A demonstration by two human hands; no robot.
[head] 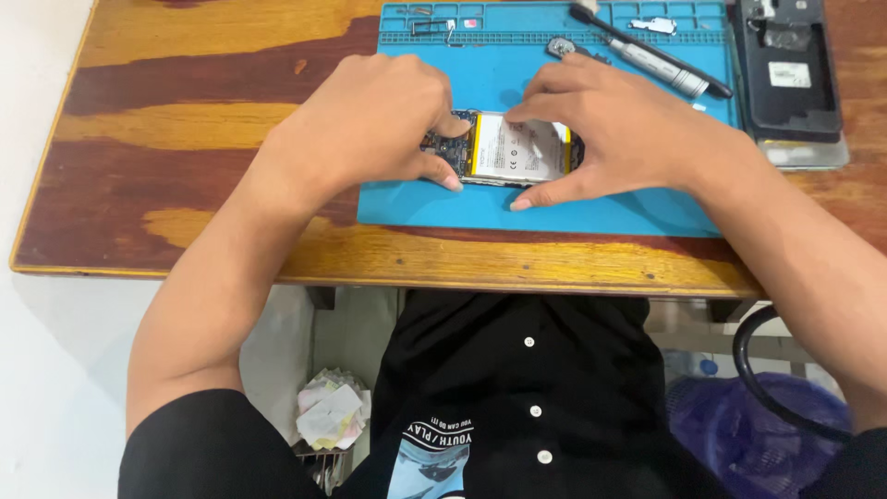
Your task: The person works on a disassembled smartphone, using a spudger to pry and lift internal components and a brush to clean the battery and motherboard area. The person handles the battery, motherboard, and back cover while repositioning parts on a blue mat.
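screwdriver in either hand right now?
No: both the left hand and the right hand rest bare on the opened phone, and the black-and-silver screwdriver lies untouched on the blue mat.

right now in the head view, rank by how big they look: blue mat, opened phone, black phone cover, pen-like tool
1. blue mat
2. black phone cover
3. opened phone, partly hidden by both hands, so unsure against the cover
4. pen-like tool

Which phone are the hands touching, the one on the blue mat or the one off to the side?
The opened phone mid-mat, its white battery showing, between both hands. The dark phone at the right lies untouched.
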